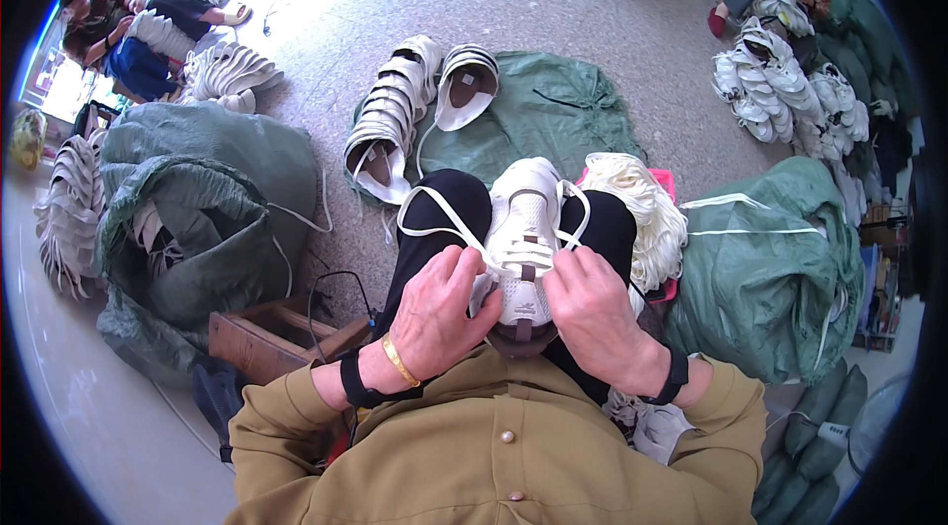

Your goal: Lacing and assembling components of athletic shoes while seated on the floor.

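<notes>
A white shoe upper (526, 219) rests on my lap between my knees, its toe pointing away from me and its tongue (524, 301) showing near my body. A white shoelace (432, 232) crosses its front, with one loop arching out to the left and a smaller one to the right. My left hand (441, 313) is closed at the upper's left edge, thumb and fingers bent around it. On the opposite edge, my right hand (599, 316) pinches the upper beside the lace. The fingertips partly hide the eyelets, so whether they also grip the lace is unclear.
Stacked white uppers (387, 120) lie ahead on a green sack (563, 105). A bundle of cream laces (637, 219) sits by my right knee in a pink container (668, 186). Large green sacks flank me, with a wooden stool (262, 342) at left. Two people work farther off.
</notes>
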`<state>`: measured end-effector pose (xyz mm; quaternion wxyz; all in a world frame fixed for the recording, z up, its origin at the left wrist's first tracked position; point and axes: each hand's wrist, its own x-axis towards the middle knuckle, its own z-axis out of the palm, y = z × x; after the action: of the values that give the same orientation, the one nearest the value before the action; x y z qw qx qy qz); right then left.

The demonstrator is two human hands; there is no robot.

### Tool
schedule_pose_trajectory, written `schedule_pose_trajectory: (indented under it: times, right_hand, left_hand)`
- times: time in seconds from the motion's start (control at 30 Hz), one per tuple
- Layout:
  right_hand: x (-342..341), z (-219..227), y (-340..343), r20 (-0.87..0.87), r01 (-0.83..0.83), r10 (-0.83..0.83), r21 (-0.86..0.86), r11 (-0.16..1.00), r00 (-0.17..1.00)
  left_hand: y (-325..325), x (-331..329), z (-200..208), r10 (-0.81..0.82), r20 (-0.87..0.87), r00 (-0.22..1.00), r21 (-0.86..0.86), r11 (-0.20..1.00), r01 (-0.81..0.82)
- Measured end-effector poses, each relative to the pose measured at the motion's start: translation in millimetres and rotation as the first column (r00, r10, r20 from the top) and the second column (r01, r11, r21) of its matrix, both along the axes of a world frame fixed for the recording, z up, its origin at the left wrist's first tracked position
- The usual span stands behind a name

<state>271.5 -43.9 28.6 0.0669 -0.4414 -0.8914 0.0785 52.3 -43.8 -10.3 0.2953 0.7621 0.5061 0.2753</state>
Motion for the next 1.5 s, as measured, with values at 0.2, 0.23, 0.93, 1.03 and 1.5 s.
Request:
schedule_pose_trajectory:
  times: [0.2, 0.23, 0.93, 1.03, 1.5]
  right_hand:
    - [-0.7, -12.5, 9.6, 0.013, -0.105, 0.105, 0.071, 0.992, 0.994]
    - [0.6, -16.1, 9.7, -0.081, -0.074, 0.079, 0.062, 0.995, 0.994]
    - [-32.3, -38.8, 8.4, -0.492, 0.046, -0.146, -0.209, 0.977, 0.858]
    - [-31.4, -42.9, 12.3, -0.501, 0.023, -0.121, -0.197, 0.980, 0.857]
    - [6.7, 47.1, 23.4, -0.634, -0.208, -0.603, -0.753, 0.624, 0.483]
  left_hand:
    - [-3.0, 1.2, -7.3, 0.014, 0.033, 0.999, -0.009, 1.000, -0.014]
    - [-2.9, 2.0, -7.5, 0.012, 0.045, 0.999, -0.012, 1.000, -0.012]
    - [-1.0, -0.7, -6.7, -0.039, 0.043, 0.998, -0.022, 0.999, 0.040]
    - [-1.5, -1.1, -7.2, -0.037, 0.088, 0.995, -0.022, 0.999, 0.039]
    - [4.2, -5.6, 7.1, 0.030, 0.046, 0.998, -0.123, 0.992, -0.024]
